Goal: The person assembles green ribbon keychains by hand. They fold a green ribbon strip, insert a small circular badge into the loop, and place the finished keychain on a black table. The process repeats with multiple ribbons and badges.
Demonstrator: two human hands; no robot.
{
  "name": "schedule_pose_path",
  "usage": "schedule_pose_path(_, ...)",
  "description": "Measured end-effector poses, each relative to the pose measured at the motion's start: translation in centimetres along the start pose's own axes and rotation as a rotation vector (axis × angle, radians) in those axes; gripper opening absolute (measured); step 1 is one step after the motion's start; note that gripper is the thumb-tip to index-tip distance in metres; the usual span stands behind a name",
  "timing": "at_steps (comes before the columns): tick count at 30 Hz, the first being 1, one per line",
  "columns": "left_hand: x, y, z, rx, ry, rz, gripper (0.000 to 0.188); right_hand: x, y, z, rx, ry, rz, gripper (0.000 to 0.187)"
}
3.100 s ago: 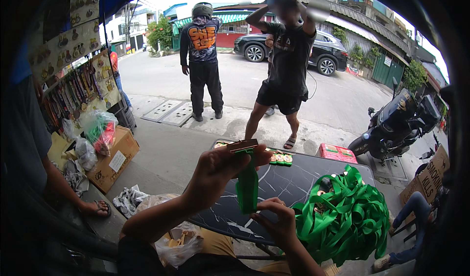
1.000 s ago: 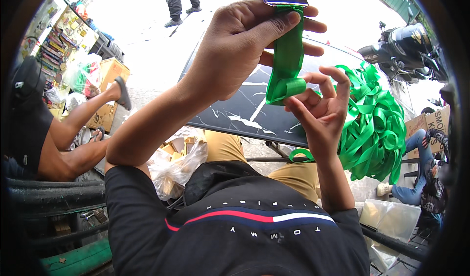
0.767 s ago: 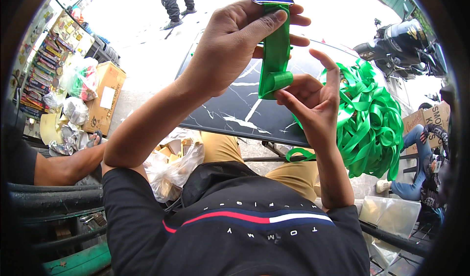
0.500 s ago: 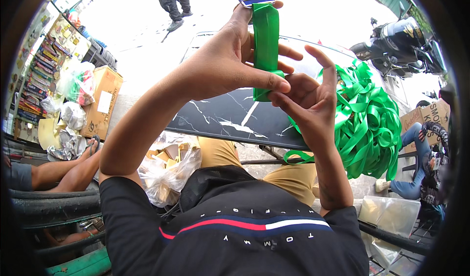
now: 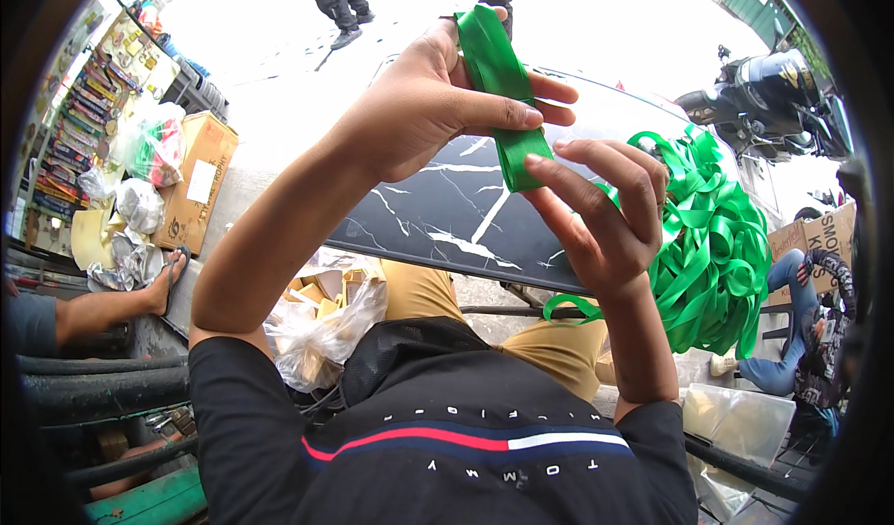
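A shiny green ribbon (image 5: 494, 55), folded into a long flat bundle, is held up slantwise above the table. My left hand (image 5: 424, 106) is closed on it, thumb pressed across the front and fingers behind. At the bundle's lower end my right hand (image 5: 610, 213) pinches the fold, a fingertip on the front face and the thumb by its lower edge. To the right, a big tangled heap of green ribbons (image 5: 708, 246) spills over the table's side.
Below my hands is a black marble-patterned table (image 5: 419, 218). A clear plastic bag of small yellowish pieces (image 5: 321, 316) sits by my leg. Further left stands a cardboard box (image 5: 200, 176) beside plastic bags. A motorcycle (image 5: 764, 97) is parked far right; people are nearby.
The ribbon bundle has tilted, its top leaning left. A blue metal-edged piece at its top no longer shows. My right hand has turned over, its back now facing up.
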State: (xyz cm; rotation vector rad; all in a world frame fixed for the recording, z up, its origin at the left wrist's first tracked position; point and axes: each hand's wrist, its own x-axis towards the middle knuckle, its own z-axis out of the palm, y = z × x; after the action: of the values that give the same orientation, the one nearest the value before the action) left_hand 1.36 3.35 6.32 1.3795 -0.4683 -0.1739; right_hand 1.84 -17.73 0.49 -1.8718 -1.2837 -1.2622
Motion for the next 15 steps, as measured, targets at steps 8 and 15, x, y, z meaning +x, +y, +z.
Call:
schedule_pose_path(8,-0.2,-0.3,-0.6,-0.167,0.06,-0.105,0.029,1.3,-0.1,-0.7,0.005,-0.153,-0.108,0.032)
schedule_pose_path(15,-0.9,-1.1,0.0,-0.314,0.001,-0.158,0.076,1.2,0.4,-0.1,0.112,-0.011,0.076,0.038)
